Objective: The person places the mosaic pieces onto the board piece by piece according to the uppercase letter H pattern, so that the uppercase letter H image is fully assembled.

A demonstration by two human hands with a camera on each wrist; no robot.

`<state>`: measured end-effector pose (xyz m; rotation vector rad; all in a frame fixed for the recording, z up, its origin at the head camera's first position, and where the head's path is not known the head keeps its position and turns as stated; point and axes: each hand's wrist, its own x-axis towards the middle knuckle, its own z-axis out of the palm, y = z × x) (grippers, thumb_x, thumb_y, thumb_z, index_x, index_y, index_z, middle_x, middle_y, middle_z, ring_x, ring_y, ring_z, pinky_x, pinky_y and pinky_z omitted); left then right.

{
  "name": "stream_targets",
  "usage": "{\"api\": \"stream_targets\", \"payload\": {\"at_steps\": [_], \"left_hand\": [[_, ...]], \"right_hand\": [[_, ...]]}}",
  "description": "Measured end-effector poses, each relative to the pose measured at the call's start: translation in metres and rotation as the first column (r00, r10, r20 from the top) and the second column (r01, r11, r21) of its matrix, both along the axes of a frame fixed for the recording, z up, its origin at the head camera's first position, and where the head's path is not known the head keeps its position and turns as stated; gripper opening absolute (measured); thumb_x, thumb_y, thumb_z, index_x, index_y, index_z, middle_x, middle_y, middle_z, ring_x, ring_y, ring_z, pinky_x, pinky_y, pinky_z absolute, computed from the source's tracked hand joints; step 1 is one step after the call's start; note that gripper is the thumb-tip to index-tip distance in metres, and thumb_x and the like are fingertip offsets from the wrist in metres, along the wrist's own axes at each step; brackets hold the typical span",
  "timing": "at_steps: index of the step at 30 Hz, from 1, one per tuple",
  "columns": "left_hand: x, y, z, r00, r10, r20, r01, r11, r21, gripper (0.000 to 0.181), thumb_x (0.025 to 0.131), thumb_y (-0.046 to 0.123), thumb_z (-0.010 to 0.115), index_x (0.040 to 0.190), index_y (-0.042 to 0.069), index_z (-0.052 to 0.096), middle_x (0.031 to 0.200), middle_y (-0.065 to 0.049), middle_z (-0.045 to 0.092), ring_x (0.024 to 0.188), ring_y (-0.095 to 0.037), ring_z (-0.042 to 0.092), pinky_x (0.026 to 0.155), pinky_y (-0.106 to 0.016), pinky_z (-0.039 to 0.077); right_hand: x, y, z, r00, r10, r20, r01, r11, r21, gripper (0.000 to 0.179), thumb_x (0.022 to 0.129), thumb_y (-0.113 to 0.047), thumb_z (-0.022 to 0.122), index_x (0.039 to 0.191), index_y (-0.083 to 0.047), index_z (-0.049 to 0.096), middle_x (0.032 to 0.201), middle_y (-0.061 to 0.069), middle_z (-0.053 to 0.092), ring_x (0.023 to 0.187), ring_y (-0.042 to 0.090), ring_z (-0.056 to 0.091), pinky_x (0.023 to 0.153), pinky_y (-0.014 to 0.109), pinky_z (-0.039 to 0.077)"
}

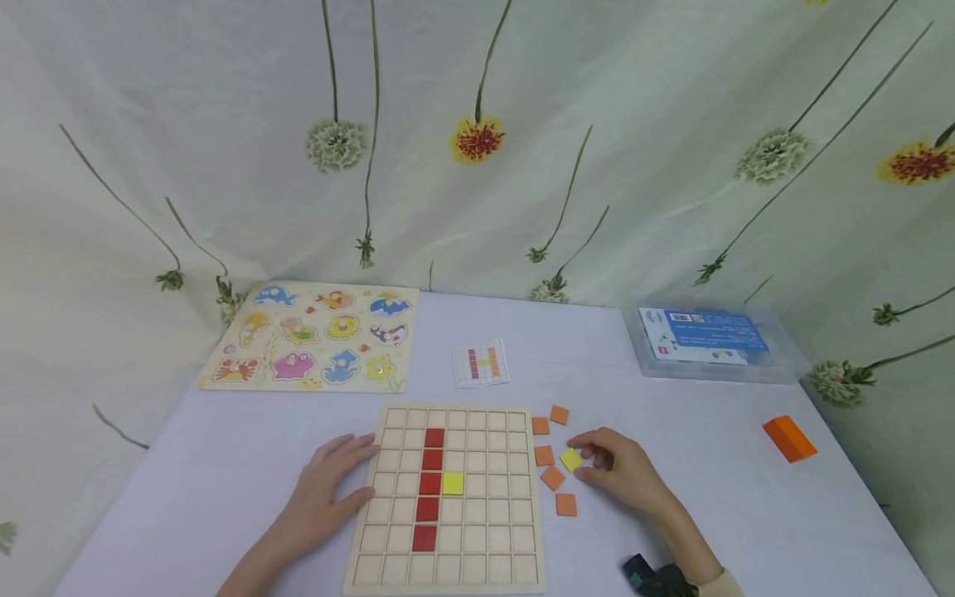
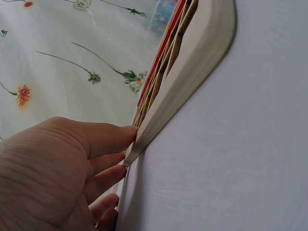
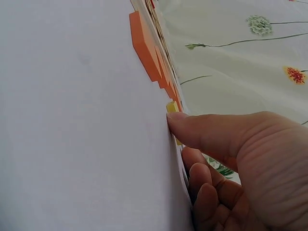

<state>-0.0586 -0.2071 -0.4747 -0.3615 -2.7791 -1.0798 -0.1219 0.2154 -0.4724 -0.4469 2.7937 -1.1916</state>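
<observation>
A wooden grid board (image 1: 498, 568) lies in front of me, a column of red square tiles (image 1: 428, 508) in its cells. One yellow tile (image 1: 453, 483) sits in the cell right of the middle red one. My left hand (image 1: 322, 489) rests against the board's left edge, fingers extended; the left wrist view shows its thumb (image 2: 113, 138) at the frame. Right of the board, my right hand (image 1: 622, 468) pinches a second yellow square tile (image 1: 571, 459) between thumb and index finger, low at the table. Several orange square tiles (image 1: 552, 478) lie between that hand and the board.
A small pattern card (image 1: 481, 377) lies beyond the board. At the back left is a sea-animal puzzle board (image 1: 298, 390); at the back right, a clear plastic box (image 1: 705, 373). An orange block (image 1: 789, 439) lies far right. A flowered cloth (image 1: 448, 207) hangs behind.
</observation>
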Motion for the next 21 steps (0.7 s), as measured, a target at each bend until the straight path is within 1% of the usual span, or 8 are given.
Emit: {"api": "stream_targets", "payload": {"at_steps": [3,9,13,16,21], "left_hand": [[0.000,0.000,0.000,1.000,0.002,0.005,-0.002,1.000,0.002,0.052,0.081,0.010,0.075,0.131,0.014,0.060,0.140,-0.010,0.056,0.135,-0.038,0.038,0.099,-0.071,0.029],[-0.001,0.000,-0.001,1.000,0.000,-0.008,0.000,1.000,-0.009,0.052,0.081,0.011,0.076,0.131,0.013,0.060,0.140,-0.010,0.057,0.134,-0.038,0.039,0.100,-0.070,0.030],[-0.001,0.000,0.000,1.000,0.005,-0.001,-0.005,1.000,-0.010,0.052,0.081,0.011,0.076,0.131,0.014,0.061,0.140,-0.010,0.057,0.134,-0.038,0.038,0.100,-0.071,0.030],[0.000,0.000,0.001,1.000,0.002,-0.004,-0.002,1.000,-0.002,0.052,0.081,0.010,0.076,0.130,0.013,0.061,0.139,-0.010,0.057,0.134,-0.039,0.039,0.100,-0.071,0.030],[0.000,0.001,0.002,1.000,-0.002,-0.009,0.002,1.000,0.002,0.052,0.081,0.010,0.075,0.130,0.012,0.061,0.139,-0.011,0.057,0.134,-0.039,0.039,0.100,-0.071,0.030]], "right_hand": [[0.000,-0.001,0.000,1.000,0.002,-0.007,-0.002,1.000,0.011,0.032,0.076,-0.006,0.081,0.106,-0.013,0.072,0.086,-0.005,0.060,0.071,0.005,0.048,0.063,0.019,0.044],[0.000,-0.004,0.003,0.999,-0.034,0.026,0.033,0.999,0.028,0.028,0.077,-0.007,0.080,0.103,-0.013,0.071,0.085,-0.005,0.059,0.072,0.006,0.048,0.064,0.019,0.044],[-0.001,-0.004,0.006,0.998,-0.049,0.047,0.048,0.999,0.021,0.025,0.077,-0.008,0.080,0.100,-0.011,0.070,0.081,-0.004,0.058,0.071,0.007,0.048,0.062,0.019,0.043],[-0.001,-0.005,0.008,0.994,-0.084,0.065,0.083,0.996,0.022,0.024,0.077,-0.009,0.081,0.098,-0.010,0.070,0.077,-0.004,0.057,0.069,0.008,0.048,0.060,0.019,0.042],[0.000,-0.007,0.011,0.981,-0.174,0.085,0.171,0.984,0.039,0.022,0.075,-0.010,0.083,0.094,-0.010,0.071,0.072,-0.004,0.058,0.066,0.010,0.049,0.059,0.019,0.042]]}}
